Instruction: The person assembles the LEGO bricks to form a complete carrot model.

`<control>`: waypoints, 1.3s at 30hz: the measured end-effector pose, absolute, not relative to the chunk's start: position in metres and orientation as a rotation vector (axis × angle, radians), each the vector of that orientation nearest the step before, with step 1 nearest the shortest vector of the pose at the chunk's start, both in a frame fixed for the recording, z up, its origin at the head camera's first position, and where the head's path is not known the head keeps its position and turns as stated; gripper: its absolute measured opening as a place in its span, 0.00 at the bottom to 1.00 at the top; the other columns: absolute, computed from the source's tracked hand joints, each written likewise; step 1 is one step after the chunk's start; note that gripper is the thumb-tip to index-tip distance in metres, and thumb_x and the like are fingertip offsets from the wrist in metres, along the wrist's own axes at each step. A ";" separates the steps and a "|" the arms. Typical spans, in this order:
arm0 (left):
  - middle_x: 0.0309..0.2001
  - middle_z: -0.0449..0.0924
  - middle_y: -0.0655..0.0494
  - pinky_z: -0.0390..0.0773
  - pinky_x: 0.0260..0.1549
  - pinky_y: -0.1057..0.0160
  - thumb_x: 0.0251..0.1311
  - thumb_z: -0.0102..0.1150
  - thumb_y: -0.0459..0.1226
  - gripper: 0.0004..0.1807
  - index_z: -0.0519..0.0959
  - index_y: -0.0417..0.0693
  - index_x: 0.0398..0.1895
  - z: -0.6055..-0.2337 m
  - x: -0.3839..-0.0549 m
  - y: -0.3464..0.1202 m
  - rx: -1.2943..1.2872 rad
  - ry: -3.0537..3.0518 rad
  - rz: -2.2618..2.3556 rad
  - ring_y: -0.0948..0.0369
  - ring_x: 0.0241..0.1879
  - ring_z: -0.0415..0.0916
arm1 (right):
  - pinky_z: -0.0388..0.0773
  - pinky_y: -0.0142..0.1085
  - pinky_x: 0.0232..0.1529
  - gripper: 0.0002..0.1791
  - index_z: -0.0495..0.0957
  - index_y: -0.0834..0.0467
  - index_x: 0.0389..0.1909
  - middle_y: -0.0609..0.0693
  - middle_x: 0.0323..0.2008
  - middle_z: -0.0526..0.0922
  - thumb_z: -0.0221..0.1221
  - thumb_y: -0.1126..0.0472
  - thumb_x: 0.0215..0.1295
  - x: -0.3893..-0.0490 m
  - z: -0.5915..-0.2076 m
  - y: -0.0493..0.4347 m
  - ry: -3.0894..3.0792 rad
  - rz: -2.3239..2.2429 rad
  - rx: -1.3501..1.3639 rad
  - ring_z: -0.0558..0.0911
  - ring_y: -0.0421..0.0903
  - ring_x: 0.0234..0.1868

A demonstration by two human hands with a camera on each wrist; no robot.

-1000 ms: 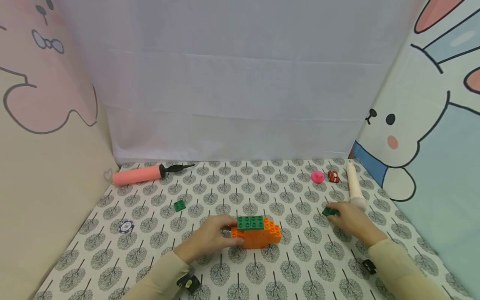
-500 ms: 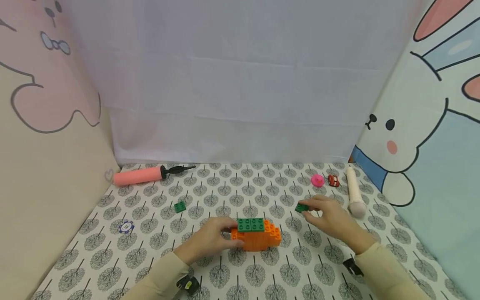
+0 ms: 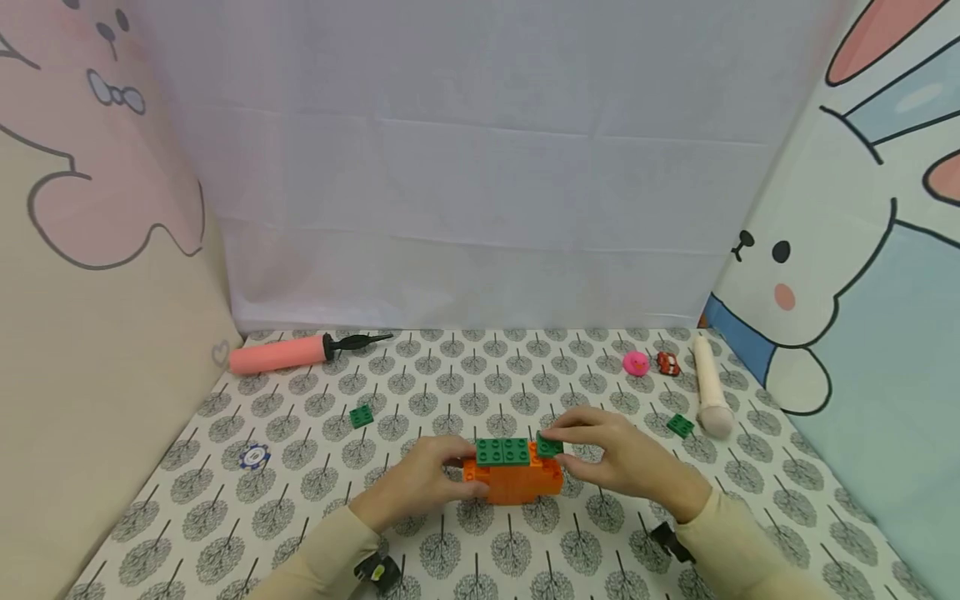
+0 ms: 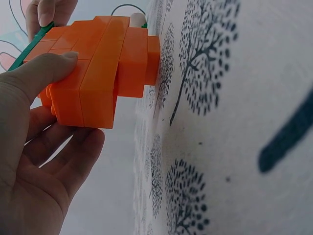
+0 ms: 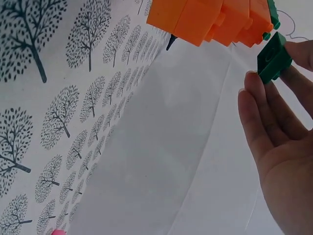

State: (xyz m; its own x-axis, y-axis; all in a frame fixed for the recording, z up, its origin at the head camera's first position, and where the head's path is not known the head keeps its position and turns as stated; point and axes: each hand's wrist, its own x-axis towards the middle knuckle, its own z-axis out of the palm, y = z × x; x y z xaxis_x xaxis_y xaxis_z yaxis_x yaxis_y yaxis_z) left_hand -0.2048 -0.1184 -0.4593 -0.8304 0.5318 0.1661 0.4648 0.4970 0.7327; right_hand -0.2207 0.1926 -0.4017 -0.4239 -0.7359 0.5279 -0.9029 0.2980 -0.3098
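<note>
A stepped build of orange toy bricks [image 3: 512,485] stands in the middle of the patterned cloth, with two green plates [image 3: 502,452] side by side on its top. My left hand [image 3: 422,477] grips its left end, thumb on the near face and fingers behind, as the left wrist view shows. Between thumb and fingers my right hand [image 3: 621,452] pinches a small green plate [image 5: 274,58] with a hollow underside. This plate is tilted and held close over the right steps of the orange bricks [image 5: 210,22], apart from them in the right wrist view.
One loose green plate [image 3: 362,416] lies at the left, another [image 3: 680,426] at the right. A poker chip [image 3: 255,456] is at far left. Along the back are a pink pump [image 3: 277,355], a pink duck [image 3: 636,363], a red toy car [image 3: 667,363] and a white stick-like thing [image 3: 708,383].
My right hand has lifted a green plate from the right side of the cloth and carried it left to the orange build. My left hand has kept its grip there.
</note>
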 end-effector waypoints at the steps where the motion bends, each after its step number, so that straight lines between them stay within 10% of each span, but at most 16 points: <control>1: 0.41 0.82 0.72 0.81 0.44 0.67 0.54 0.71 0.53 0.19 0.84 0.59 0.47 -0.460 -0.205 -0.118 0.887 2.649 1.256 0.71 0.40 0.78 | 0.81 0.30 0.38 0.20 0.83 0.59 0.54 0.50 0.48 0.82 0.68 0.66 0.59 -0.221 -0.402 0.192 -2.294 0.844 1.499 0.80 0.40 0.42; 39: 0.42 0.82 0.71 0.81 0.42 0.67 0.54 0.71 0.53 0.20 0.85 0.58 0.48 -0.461 -0.205 -0.118 0.891 2.683 1.243 0.70 0.39 0.77 | 0.82 0.30 0.47 0.18 0.85 0.61 0.51 0.50 0.47 0.79 0.67 0.67 0.58 -0.224 -0.400 0.182 -2.366 0.837 1.565 0.82 0.42 0.45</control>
State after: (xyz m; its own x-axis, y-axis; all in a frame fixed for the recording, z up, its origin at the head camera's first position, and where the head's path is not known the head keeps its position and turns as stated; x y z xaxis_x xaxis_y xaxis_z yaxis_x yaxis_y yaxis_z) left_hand -0.2050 -0.1181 -0.4605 -0.8323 0.5223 0.1858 0.4794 0.5098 0.7144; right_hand -0.2237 0.1816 -0.4001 -0.4277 -0.7878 0.4432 -0.8912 0.2856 -0.3524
